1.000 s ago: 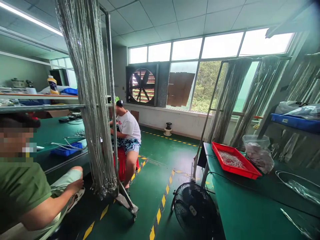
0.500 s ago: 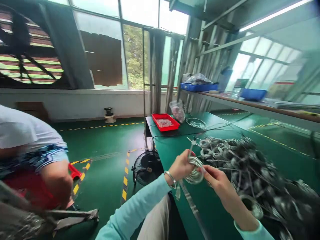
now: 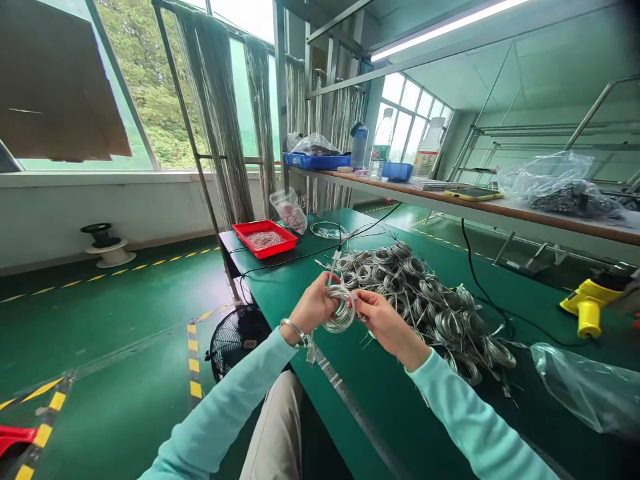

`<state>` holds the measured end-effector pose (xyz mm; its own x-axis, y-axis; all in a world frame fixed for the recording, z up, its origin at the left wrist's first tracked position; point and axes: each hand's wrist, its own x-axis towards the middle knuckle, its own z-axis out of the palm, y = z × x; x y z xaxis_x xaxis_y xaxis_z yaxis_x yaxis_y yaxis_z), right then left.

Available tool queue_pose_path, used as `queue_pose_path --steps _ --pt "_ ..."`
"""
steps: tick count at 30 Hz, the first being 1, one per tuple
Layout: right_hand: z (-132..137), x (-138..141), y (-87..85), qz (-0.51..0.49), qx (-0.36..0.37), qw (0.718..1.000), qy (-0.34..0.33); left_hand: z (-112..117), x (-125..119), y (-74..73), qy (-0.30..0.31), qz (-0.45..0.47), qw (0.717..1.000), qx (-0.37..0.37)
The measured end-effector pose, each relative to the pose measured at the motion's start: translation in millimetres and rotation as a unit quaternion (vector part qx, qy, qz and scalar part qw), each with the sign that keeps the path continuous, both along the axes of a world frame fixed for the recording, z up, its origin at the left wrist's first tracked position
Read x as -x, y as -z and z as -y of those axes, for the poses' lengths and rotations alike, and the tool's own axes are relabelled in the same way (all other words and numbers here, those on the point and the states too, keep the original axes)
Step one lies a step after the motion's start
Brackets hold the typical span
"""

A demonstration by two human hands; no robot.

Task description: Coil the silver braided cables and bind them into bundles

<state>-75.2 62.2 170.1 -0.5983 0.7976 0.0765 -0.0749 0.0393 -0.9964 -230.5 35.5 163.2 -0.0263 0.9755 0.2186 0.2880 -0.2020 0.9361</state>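
While the heap of coiled silver wire now sits nearer mid-frame on the green table, your left grip and right grip stay closed on one looped silver wire coil at frame centre.

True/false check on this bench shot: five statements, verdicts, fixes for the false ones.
1. The left hand and right hand both hold a wire coil. True.
2. The bracelet is on the right wrist. False: it is on the left wrist.
3. The red tray holds wire. True.
4. The fan stands on the table. False: it stands on the floor beside the table.
5. More wire coils lie piled on the table. True.
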Motion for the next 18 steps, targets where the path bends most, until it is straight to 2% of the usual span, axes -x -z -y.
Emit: queue_pose_path --steps 4,8,10,13,15,18 --pt "1.3 -1.1 5.1 -0.043 0.047 0.998 0.010 0.9 -2.1 -3.2 0.002 0.002 1.000 0.010" --pt "-2.9 -7.6 -2.5 -0.011 0.058 0.998 -0.010 5.2 -1.9 -4.9 -0.004 -0.032 0.999 0.001" --pt "-4.8 -10.6 -9.9 0.047 0.030 0.998 -0.032 8.6 -2.0 -7.4 -0.009 -0.058 0.998 -0.008" --pt "-5.9 -12.4 -17.5 0.129 -0.066 0.989 -0.035 12.0 -2.9 -11.9 -0.016 -0.082 0.996 -0.015" --pt "-6.2 -12.1 -18.1 0.139 -0.106 0.984 -0.023 11.8 -3.5 -13.2 -0.018 -0.083 0.996 -0.008" --pt "-6.8 -11.1 -15.2 0.122 -0.121 0.985 -0.023 8.7 -3.6 -11.4 -0.013 -0.068 0.998 0.015"
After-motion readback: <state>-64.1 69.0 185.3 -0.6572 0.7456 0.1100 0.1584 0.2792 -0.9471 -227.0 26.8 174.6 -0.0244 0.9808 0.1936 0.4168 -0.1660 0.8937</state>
